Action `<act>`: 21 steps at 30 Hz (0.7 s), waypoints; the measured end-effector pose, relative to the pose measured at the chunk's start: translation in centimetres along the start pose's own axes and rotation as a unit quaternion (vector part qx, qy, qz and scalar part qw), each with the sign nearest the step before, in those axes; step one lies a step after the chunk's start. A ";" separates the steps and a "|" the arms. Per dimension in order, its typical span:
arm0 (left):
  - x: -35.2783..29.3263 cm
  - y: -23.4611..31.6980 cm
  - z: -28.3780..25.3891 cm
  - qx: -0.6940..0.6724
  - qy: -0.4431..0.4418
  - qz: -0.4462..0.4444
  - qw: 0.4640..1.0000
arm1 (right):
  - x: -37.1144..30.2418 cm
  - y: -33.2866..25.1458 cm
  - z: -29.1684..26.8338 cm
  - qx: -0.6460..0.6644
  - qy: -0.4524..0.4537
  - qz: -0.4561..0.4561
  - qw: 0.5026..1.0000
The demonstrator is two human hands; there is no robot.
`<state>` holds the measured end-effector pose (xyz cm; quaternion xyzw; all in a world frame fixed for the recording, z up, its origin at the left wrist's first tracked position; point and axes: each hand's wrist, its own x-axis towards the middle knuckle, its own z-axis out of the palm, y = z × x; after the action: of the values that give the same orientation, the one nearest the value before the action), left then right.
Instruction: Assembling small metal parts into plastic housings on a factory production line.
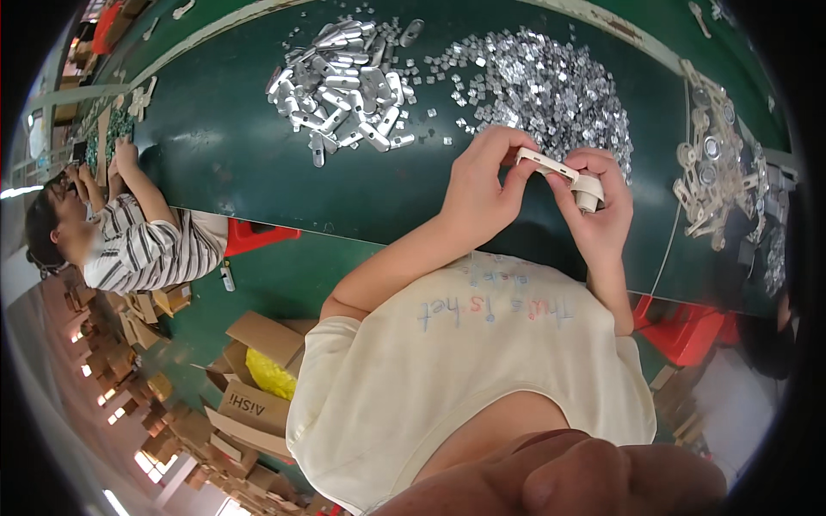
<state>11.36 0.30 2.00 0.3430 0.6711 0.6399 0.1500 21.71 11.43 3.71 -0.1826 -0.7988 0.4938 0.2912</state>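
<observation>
A cream plastic part (551,165) is held up between both my hands, over the near side of the green work table. It has a narrow flat body with small slots and a round, cup-like end. My left hand (492,178) pinches the slotted end between thumb and fingers. Around the rounded end curl the fingers of my right hand (605,206), the thumb pressing near the middle. Just beyond my hands lies a large heap of small shiny metal pieces (551,86). Whether a small piece sits inside the part cannot be made out.
Left of that heap is a pile of oblong metal plates (348,82). Assembled cream parts (710,163) are stacked at the right. A person in a striped top (151,236) works at the far left. Open cardboard boxes (254,404) and red stools (684,331) stand on the floor.
</observation>
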 end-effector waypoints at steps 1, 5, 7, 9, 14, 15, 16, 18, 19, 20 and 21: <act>0.2 -0.1 0.1 0.031 0.031 0.044 0.998 | 0.2 0.2 0.2 -0.013 0.008 -0.006 1.000; -0.3 -0.7 -0.9 0.087 0.073 0.165 0.980 | 0.6 -0.3 1.0 -0.039 -0.020 -0.124 0.991; -0.8 -0.9 -1.2 0.082 0.089 0.161 0.979 | 0.9 -0.6 1.1 -0.046 -0.048 -0.152 0.986; -1.1 -1.1 -1.6 0.084 0.102 0.105 0.986 | 2.0 -0.5 1.2 -0.061 -0.117 -0.094 0.987; -0.2 -2.9 -3.3 0.109 0.096 -0.022 0.989 | 14.3 5.0 2.2 0.211 -0.134 0.159 0.955; -0.2 -2.5 -4.1 0.139 0.088 -0.009 0.986 | 17.7 6.6 1.9 0.257 -0.082 0.149 0.951; -0.4 -1.7 -4.9 0.196 0.071 -0.019 0.978 | 20.1 7.9 1.6 0.366 -0.029 0.126 0.922; -1.4 -1.9 -6.3 0.258 0.081 0.018 0.962 | 22.5 10.8 0.0 0.378 -0.003 0.205 0.903; -2.1 -2.2 -7.4 0.305 0.078 0.014 0.949 | 21.6 9.8 0.2 0.351 -0.042 0.222 0.909; -2.4 -3.2 -8.5 0.360 0.077 0.049 0.928 | 20.0 9.1 -0.1 0.321 -0.080 0.238 0.913; -2.8 -3.9 -9.3 0.410 0.075 0.086 0.905 | 18.0 7.9 -0.6 0.285 -0.136 0.239 0.918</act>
<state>6.33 -8.33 -1.13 0.3814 0.8515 0.3423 -0.1106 8.32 25.81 1.93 -0.2083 -0.5889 0.7754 0.0928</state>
